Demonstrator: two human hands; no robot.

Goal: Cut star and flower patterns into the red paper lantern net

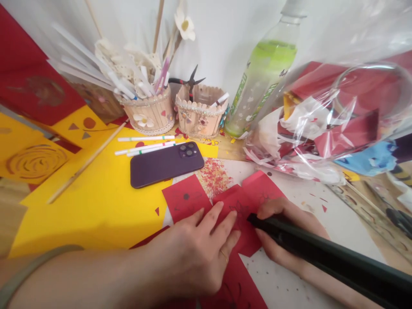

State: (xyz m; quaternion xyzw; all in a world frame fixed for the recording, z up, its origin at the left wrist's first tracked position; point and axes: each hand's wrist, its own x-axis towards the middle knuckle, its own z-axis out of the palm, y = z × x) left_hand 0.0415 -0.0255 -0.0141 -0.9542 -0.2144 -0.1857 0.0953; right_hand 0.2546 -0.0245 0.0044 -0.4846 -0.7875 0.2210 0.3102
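Observation:
My left hand lies with its fingers spread over a red paper piece that has a dark flower-like drawing on it, pressing it to the work surface. My right hand is closed around a long, thick black pen-like tool. Its tip points down at the drawing, just right of my left fingertips; whether it touches the paper I cannot tell. Another red piece with a dark dot sits to the left. A third red piece lies behind my right fingers. More red paper shows below my left hand.
A purple phone rests on yellow paper, near several thin white pens and a wooden stick. Behind stand two decorated holders and a bottle. At right are a plastic bag of scraps and scissors.

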